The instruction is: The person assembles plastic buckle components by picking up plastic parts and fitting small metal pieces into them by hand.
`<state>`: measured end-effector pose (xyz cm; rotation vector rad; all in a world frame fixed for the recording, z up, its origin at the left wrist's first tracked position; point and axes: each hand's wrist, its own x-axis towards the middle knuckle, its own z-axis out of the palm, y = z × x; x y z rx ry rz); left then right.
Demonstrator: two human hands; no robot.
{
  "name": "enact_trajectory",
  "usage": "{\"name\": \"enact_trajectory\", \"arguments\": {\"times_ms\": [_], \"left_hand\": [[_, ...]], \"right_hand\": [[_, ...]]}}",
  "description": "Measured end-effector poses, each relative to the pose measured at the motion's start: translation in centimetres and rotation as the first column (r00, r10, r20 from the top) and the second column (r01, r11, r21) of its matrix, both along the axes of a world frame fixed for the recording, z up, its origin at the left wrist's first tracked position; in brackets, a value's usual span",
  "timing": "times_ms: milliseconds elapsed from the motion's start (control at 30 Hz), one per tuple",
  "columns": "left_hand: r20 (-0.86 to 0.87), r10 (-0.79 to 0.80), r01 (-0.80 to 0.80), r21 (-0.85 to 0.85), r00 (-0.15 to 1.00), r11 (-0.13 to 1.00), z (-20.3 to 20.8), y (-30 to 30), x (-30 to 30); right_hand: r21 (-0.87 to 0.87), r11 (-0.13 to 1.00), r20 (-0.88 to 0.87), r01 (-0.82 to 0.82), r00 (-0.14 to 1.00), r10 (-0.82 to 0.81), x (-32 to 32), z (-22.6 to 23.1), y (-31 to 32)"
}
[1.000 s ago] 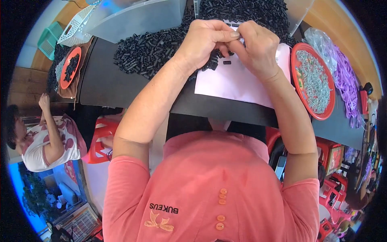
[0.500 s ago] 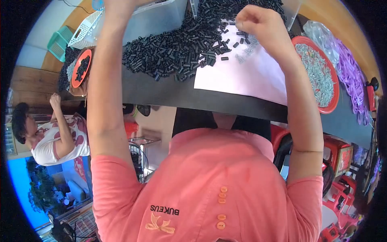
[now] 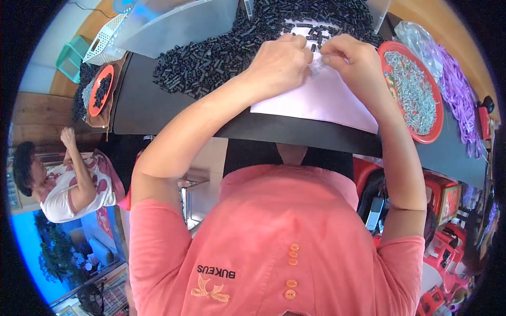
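Note:
My left hand (image 3: 282, 66) and my right hand (image 3: 354, 57) are close together over a pale pink-white sheet (image 3: 311, 108) on the dark table. Both have their fingers pinched, and whatever sits between the fingertips is too small or hidden to make out. Between the hands lie small silvery metal pieces (image 3: 318, 67) on the sheet. Just beyond the fingers are loose short black plastic pieces (image 3: 319, 36). A large heap of the same black pieces (image 3: 205, 66) spreads behind and to the left of my left hand.
A see-through plastic bin (image 3: 184, 26) stands at the back left. To the right, a red tray (image 3: 433, 131) holds many silvery metal pieces, beside purple straps (image 3: 459, 100). At left lie a small red plate (image 3: 109, 73) with black pieces and a green basket (image 3: 68, 60). Another person (image 3: 79, 184) sits further left.
My left hand has come down from over the bin at the back left to the sheet, beside my right hand. My right hand has moved slightly nearer me.

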<state>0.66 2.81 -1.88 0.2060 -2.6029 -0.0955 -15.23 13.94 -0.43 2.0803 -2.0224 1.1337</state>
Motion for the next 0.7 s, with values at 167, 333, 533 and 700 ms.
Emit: {"name": "enact_trajectory", "arguments": {"times_ms": [167, 333, 533, 700], "left_hand": [[0.088, -0.033, 0.033, 0.002, 0.996, 0.999, -0.9, -0.4, -0.8], [0.113, -0.007, 0.007, -0.004, 0.994, 1.000, -0.6, -0.6, -0.9], [0.127, 0.030, -0.050, 0.156, 0.991, 0.986, 0.0, -0.9, -0.9], [0.021, 0.045, -0.047, 0.721, 0.999, 0.692, 1.3, -1.0, -0.5]], "right_hand": [[-0.074, 0.997, 0.210, -0.002, 0.978, 0.017, -0.7, -0.9, 0.2], [-0.011, 1.000, 0.214, 0.003, 0.977, 0.000, -0.8, -0.7, 0.7], [-0.061, 0.997, 0.240, 0.038, 0.971, -0.023, -1.0, -0.8, 0.7], [-0.095, 0.995, 0.367, -0.033, 0.928, 0.066, -0.3, -1.2, 0.3]]}}
